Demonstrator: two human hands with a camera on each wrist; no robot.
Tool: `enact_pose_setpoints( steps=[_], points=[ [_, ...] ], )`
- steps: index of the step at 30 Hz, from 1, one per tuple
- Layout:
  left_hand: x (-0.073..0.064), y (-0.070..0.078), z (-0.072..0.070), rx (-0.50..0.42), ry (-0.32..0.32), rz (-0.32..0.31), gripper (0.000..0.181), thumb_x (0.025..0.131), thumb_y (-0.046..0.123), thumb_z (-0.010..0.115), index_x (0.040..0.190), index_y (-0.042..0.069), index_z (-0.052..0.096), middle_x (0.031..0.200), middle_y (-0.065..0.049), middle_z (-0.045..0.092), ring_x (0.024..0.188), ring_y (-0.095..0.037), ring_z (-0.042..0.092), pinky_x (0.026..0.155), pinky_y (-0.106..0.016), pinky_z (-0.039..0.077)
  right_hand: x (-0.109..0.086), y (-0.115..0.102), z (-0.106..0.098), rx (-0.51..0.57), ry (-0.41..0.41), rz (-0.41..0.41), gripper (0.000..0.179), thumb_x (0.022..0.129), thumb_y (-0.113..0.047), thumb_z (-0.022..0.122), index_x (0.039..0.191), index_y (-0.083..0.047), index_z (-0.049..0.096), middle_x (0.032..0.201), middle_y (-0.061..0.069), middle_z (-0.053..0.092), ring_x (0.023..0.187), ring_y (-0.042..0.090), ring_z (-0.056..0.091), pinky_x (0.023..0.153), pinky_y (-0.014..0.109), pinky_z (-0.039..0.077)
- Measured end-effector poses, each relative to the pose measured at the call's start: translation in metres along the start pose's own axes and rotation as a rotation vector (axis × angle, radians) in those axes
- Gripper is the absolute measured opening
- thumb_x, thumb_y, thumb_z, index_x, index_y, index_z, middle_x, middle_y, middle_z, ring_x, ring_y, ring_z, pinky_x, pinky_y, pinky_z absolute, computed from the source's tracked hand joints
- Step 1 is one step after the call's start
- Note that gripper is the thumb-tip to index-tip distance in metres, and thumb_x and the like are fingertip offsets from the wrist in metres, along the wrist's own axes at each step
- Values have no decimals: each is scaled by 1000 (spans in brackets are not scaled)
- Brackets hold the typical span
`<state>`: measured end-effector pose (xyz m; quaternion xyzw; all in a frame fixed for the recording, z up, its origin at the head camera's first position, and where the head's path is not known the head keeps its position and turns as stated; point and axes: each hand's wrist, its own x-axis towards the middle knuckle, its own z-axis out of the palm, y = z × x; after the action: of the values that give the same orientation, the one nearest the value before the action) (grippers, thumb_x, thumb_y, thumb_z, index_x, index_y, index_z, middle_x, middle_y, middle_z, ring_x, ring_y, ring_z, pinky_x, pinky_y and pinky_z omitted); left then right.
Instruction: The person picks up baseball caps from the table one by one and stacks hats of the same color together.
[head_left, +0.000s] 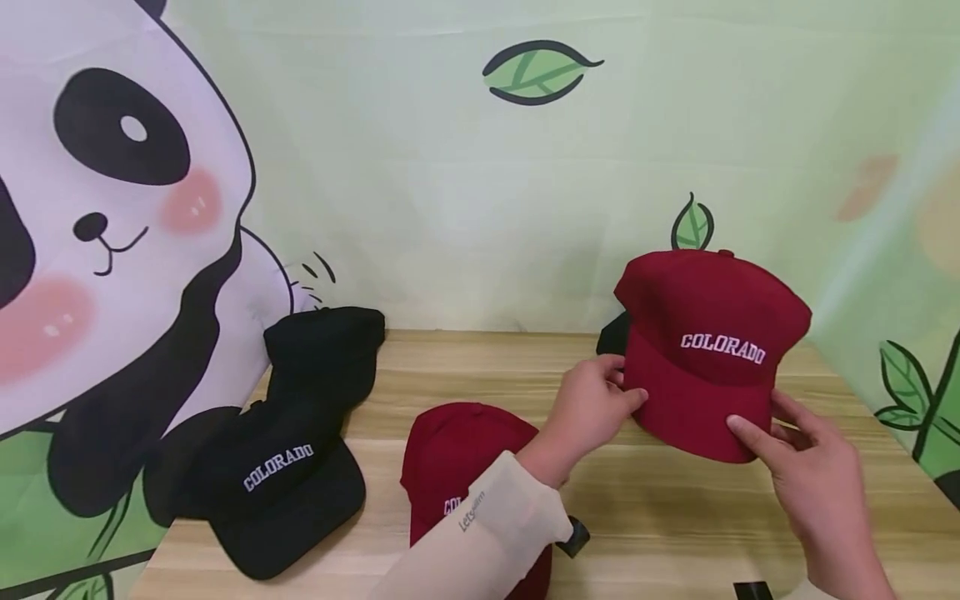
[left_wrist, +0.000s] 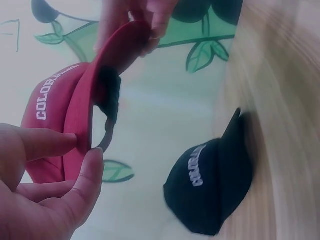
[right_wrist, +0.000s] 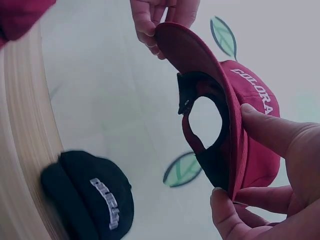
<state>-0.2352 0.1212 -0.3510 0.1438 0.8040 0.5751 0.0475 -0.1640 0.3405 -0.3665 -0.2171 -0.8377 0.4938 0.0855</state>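
Both hands hold a dark red baseball cap (head_left: 705, 333) with white COLORADO lettering, raised off the table with its brim toward me. My left hand (head_left: 592, 408) pinches one side of the brim between thumb and fingers. At the opposite side, my right hand (head_left: 813, 462) grips the brim, thumb on top and fingers beneath. The right wrist view shows the cap's hollow underside and its back strap (right_wrist: 192, 134). Behind and below it, a black cap (left_wrist: 210, 185) with white lettering rests on the table, mostly hidden in the head view.
Another red cap (head_left: 465, 450) lies front centre, partly covered by my left sleeve (head_left: 480, 533). On the left, a black COLORADO cap (head_left: 277, 492) sits in front of a second black cap (head_left: 326, 358). A printed panda backdrop (head_left: 450, 167) rises behind the wooden table (head_left: 480, 367).
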Motion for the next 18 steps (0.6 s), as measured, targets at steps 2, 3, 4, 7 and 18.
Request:
enact_pose_setpoints(
  steps=[2, 3, 4, 7, 18],
  points=[
    [-4, -2, -9, 18, -3, 13, 45, 87, 14, 71, 129, 1, 58, 99, -2, 63, 78, -5, 60, 66, -17, 49, -4, -2, 7, -1, -16, -5, 91, 77, -59, 70, 151, -21, 33, 146, 10, 41, 106, 9, 47, 66, 14, 49],
    [-7, -4, -14, 23, -4, 15, 45, 88, 14, 70, 129, 1, 58, 100, -2, 63, 79, -5, 61, 66, -17, 50, -6, -3, 11, -3, -28, -6, 91, 77, -59, 70, 151, -21, 33, 147, 10, 40, 107, 10, 47, 66, 14, 49],
    [-9, -6, -19, 27, -4, 18, 45, 88, 14, 70, 129, 2, 58, 101, -3, 64, 80, -5, 62, 66, -17, 50, -8, -5, 14, -5, -34, -9, 92, 78, -59, 70, 152, -20, 32, 148, 10, 40, 109, 10, 47, 66, 14, 49],
    [-19, -13, -31, 12, 3, 10, 41, 89, 14, 69, 128, 5, 59, 99, -2, 65, 78, -6, 62, 63, -19, 50, -15, -8, 26, -8, -62, -21, 92, 78, -59, 69, 152, -19, 32, 146, 8, 40, 106, 6, 50, 67, 14, 48],
    [-61, -34, -79, 46, 88, -44, 54, 87, 18, 72, 137, 10, 52, 102, -3, 63, 81, -7, 61, 68, -21, 53, -40, -19, 70, 1, -146, -122, 87, 78, -51, 74, 148, -13, 38, 132, 3, 45, 88, -10, 61, 70, 15, 51]
  ],
)
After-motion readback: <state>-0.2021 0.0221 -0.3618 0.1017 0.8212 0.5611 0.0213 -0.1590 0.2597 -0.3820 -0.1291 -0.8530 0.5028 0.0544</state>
